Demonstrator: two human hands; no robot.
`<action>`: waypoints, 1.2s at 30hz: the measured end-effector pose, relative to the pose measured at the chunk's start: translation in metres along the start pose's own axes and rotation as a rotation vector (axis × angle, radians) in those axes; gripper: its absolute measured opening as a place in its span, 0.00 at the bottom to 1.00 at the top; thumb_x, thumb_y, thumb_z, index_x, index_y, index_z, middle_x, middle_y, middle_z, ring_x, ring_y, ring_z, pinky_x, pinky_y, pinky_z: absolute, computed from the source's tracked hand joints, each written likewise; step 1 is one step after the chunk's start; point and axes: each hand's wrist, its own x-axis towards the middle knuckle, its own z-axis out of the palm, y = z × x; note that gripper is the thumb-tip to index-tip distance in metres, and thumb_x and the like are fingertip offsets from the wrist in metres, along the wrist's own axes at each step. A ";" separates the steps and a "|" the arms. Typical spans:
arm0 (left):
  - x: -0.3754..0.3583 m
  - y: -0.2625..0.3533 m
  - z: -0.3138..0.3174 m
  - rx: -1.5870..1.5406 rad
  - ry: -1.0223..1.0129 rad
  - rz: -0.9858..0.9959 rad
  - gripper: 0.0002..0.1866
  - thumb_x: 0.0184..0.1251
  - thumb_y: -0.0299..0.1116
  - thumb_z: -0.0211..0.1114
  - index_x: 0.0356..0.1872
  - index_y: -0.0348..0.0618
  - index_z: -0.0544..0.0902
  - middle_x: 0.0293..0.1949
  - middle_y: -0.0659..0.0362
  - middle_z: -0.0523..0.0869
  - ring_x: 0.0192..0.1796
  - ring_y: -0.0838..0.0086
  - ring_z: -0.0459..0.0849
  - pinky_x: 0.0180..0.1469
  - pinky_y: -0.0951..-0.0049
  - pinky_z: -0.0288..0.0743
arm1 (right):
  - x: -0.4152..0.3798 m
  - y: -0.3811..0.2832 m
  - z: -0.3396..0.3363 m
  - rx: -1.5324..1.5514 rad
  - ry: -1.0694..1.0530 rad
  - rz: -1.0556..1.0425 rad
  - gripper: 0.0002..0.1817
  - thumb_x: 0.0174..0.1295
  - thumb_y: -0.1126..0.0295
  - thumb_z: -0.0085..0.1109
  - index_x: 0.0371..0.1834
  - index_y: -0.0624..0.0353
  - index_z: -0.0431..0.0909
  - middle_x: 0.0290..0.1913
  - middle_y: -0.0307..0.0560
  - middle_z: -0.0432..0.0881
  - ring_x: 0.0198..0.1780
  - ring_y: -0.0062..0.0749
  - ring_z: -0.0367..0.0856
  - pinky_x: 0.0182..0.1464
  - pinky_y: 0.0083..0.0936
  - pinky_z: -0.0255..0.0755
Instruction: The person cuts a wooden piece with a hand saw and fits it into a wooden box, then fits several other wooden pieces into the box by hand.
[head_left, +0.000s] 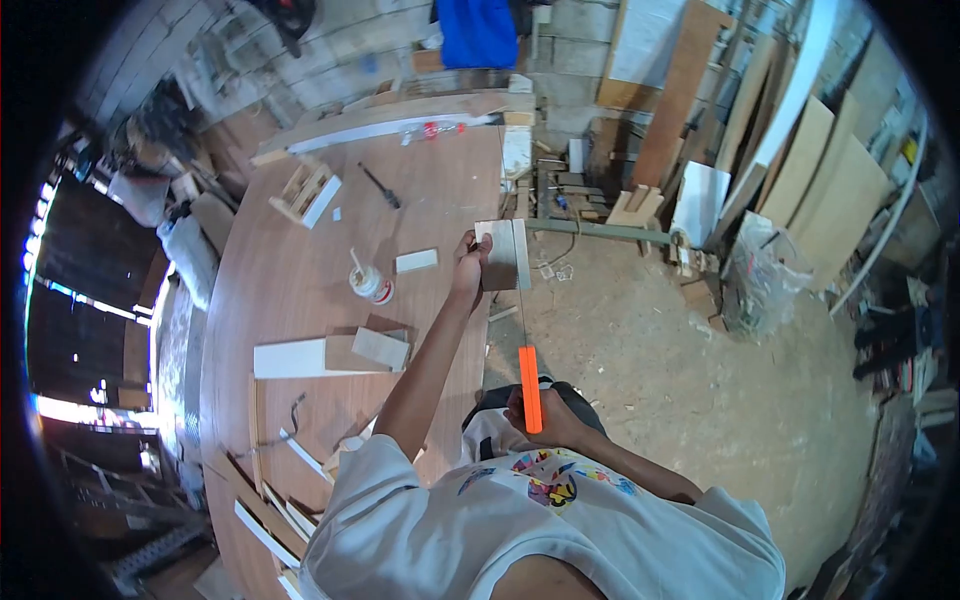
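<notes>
My left hand [467,268] grips the left edge of a small flat wooden board [496,252], thumb on its top face. The board juts past the right edge of the worktable. Below it, close to my body, my right hand [553,418] is wrapped round the orange handle [531,388] of a handsaw. Seen edge-on, the saw's blade [521,318] is a thin dark line running up from the handle to the board and crossing its right part. To the left of my left hand lies a small white-faced block [417,261].
On the worktable [300,250] are a white jar [371,286] with a stick in it, a dark slim tool [379,186], a small wooden frame [306,194] and a white board [290,358]. Leaning planks [680,95] and a clear plastic bag [765,285] stand to the right.
</notes>
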 end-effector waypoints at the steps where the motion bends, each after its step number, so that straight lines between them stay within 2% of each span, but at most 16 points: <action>1: 0.004 -0.006 0.004 0.003 -0.034 -0.004 0.07 0.68 0.34 0.58 0.39 0.42 0.74 0.32 0.67 0.72 0.38 0.83 0.69 0.45 0.82 0.61 | -0.001 0.003 0.001 -0.001 0.025 0.005 0.09 0.51 0.75 0.62 0.27 0.65 0.70 0.22 0.49 0.72 0.24 0.40 0.73 0.30 0.29 0.70; 3: 0.009 -0.015 0.014 0.019 -0.089 -0.003 0.08 0.68 0.35 0.59 0.39 0.42 0.75 0.32 0.67 0.73 0.38 0.82 0.69 0.45 0.82 0.61 | -0.004 0.007 0.003 0.016 0.099 -0.079 0.09 0.51 0.76 0.62 0.27 0.65 0.70 0.22 0.49 0.72 0.24 0.39 0.73 0.29 0.28 0.69; 8: 0.019 -0.031 0.028 0.143 -0.118 -0.015 0.12 0.68 0.39 0.60 0.41 0.40 0.76 0.33 0.64 0.76 0.40 0.80 0.71 0.47 0.80 0.62 | -0.010 0.006 0.004 0.075 0.160 0.001 0.10 0.51 0.76 0.62 0.25 0.66 0.68 0.23 0.48 0.71 0.24 0.38 0.71 0.28 0.28 0.67; 10: 0.017 -0.031 0.035 0.137 -0.166 0.046 0.14 0.67 0.40 0.60 0.44 0.39 0.76 0.36 0.63 0.77 0.42 0.79 0.71 0.48 0.78 0.63 | -0.011 0.007 0.004 0.082 0.176 0.015 0.10 0.51 0.76 0.62 0.24 0.66 0.68 0.22 0.48 0.71 0.23 0.38 0.70 0.28 0.28 0.67; 17: 0.014 -0.035 0.042 0.086 -0.193 -0.009 0.14 0.67 0.37 0.59 0.46 0.37 0.76 0.41 0.60 0.78 0.46 0.75 0.72 0.52 0.76 0.62 | -0.021 0.003 -0.001 0.025 0.202 -0.011 0.12 0.51 0.76 0.63 0.23 0.65 0.66 0.21 0.47 0.69 0.23 0.38 0.69 0.27 0.29 0.66; 20: 0.009 -0.037 0.042 0.101 -0.153 0.024 0.17 0.67 0.36 0.60 0.50 0.35 0.75 0.45 0.56 0.78 0.50 0.72 0.72 0.55 0.74 0.62 | -0.027 0.006 -0.002 0.012 0.190 -0.003 0.12 0.51 0.76 0.63 0.23 0.64 0.67 0.21 0.47 0.69 0.23 0.39 0.69 0.27 0.29 0.66; 22: 0.010 -0.037 0.040 0.107 -0.208 -0.053 0.19 0.66 0.37 0.60 0.52 0.34 0.74 0.47 0.55 0.78 0.51 0.71 0.72 0.57 0.74 0.61 | -0.030 0.006 -0.001 0.030 0.188 0.004 0.12 0.51 0.76 0.63 0.23 0.64 0.67 0.21 0.47 0.69 0.23 0.39 0.69 0.27 0.29 0.66; 29: 0.004 -0.049 0.038 0.156 -0.119 0.031 0.20 0.66 0.39 0.60 0.53 0.35 0.74 0.47 0.55 0.78 0.50 0.71 0.72 0.56 0.73 0.61 | -0.038 0.004 0.006 0.058 0.204 -0.017 0.11 0.51 0.76 0.63 0.24 0.65 0.67 0.21 0.48 0.69 0.23 0.39 0.68 0.27 0.28 0.66; 32: -0.010 -0.037 0.039 0.133 -0.220 -0.021 0.23 0.66 0.39 0.61 0.54 0.32 0.72 0.47 0.54 0.78 0.50 0.70 0.72 0.56 0.72 0.61 | -0.043 0.005 0.009 0.088 0.198 -0.020 0.11 0.51 0.76 0.63 0.24 0.64 0.68 0.22 0.48 0.69 0.23 0.39 0.68 0.27 0.28 0.66; 34: -0.019 -0.036 0.039 0.118 -0.128 -0.085 0.22 0.67 0.39 0.60 0.55 0.33 0.71 0.47 0.55 0.78 0.50 0.71 0.72 0.56 0.73 0.61 | -0.048 0.007 0.013 0.081 0.188 -0.022 0.10 0.51 0.76 0.62 0.24 0.64 0.68 0.22 0.48 0.69 0.23 0.39 0.68 0.28 0.28 0.66; 36: -0.024 -0.036 0.033 0.127 -0.120 -0.060 0.22 0.67 0.39 0.60 0.54 0.34 0.72 0.45 0.55 0.78 0.49 0.72 0.73 0.55 0.74 0.62 | -0.049 0.007 0.020 0.119 0.199 0.003 0.10 0.52 0.76 0.62 0.24 0.64 0.68 0.22 0.47 0.69 0.23 0.37 0.68 0.28 0.28 0.66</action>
